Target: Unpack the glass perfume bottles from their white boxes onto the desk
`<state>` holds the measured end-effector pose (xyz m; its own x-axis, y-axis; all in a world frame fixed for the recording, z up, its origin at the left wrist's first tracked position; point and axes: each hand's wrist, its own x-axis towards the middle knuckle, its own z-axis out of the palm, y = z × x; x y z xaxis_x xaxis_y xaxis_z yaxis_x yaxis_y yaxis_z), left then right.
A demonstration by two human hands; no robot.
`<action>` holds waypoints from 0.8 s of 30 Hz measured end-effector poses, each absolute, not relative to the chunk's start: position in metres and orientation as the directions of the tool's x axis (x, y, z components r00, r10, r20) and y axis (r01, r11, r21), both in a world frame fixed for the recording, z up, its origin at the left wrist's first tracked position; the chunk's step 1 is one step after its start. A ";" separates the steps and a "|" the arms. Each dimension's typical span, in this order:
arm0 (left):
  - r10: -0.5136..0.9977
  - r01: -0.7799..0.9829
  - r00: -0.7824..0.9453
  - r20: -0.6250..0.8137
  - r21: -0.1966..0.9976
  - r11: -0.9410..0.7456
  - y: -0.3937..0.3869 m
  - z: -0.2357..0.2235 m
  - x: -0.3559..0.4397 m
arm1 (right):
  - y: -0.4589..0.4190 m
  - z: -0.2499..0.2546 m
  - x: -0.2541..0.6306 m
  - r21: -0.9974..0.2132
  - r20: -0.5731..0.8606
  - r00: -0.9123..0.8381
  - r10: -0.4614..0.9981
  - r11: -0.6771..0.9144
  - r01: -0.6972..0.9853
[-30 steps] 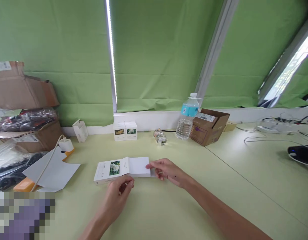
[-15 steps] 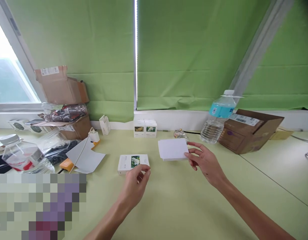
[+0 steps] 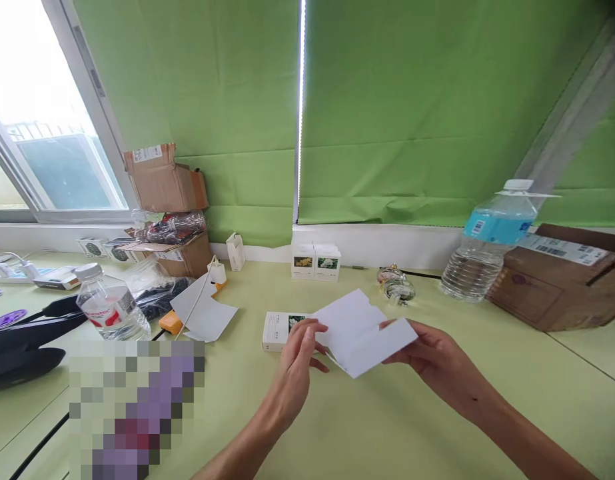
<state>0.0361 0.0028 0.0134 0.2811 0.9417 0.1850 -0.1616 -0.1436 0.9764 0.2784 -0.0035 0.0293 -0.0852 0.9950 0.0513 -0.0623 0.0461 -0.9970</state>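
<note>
Head view: your right hand [image 3: 432,350] is grasping the white folded sheet [image 3: 354,333] at its right side, holding it tilted over the table [image 3: 387,427]. Your left hand [image 3: 300,357] is hovering at the sheet's left edge, fingers bent, its grip not readable from here; the flower-printed white box [image 3: 273,331] is lying just behind that hand.

on my feed, i find the open brown cardboard box [image 3: 530,288] cropped by the right edge; the left hand [image 3: 298,363] partly hides the flat white flower-printed carton [image 3: 276,331].
</note>
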 end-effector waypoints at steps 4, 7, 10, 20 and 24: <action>0.948 -0.099 0.258 0.185 0.981 -0.165 0.005 0.009 0.036 | -0.008 0.032 0.275 -0.994 0.108 -0.104 0.989 0.104 -0.038; 0.956 -0.125 0.245 0.163 0.983 -0.135 0.006 0.007 0.035 | -0.009 0.031 0.275 -0.988 0.154 -0.076 0.985 0.155 0.010; 0.928 -0.179 0.363 0.086 0.984 -0.021 0.006 0.008 0.032 | -0.009 0.028 0.276 -0.987 0.159 -0.048 0.986 0.161 0.026; 0.844 -0.342 0.535 -0.046 0.901 0.266 0.006 0.017 0.027 | -0.006 0.021 0.273 -0.999 0.045 -0.031 0.998 0.046 0.010; 0.892 -0.393 0.438 -0.111 0.869 0.301 0.014 0.025 0.018 | -0.007 0.025 0.268 -0.994 0.104 -0.054 0.993 0.101 -0.052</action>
<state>0.0185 0.0139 0.0250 0.4376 0.8923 -0.1113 -0.3929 0.3010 0.8689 0.2676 -0.0075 0.0252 -0.0541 0.9931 0.1040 -0.0519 0.1012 -0.9935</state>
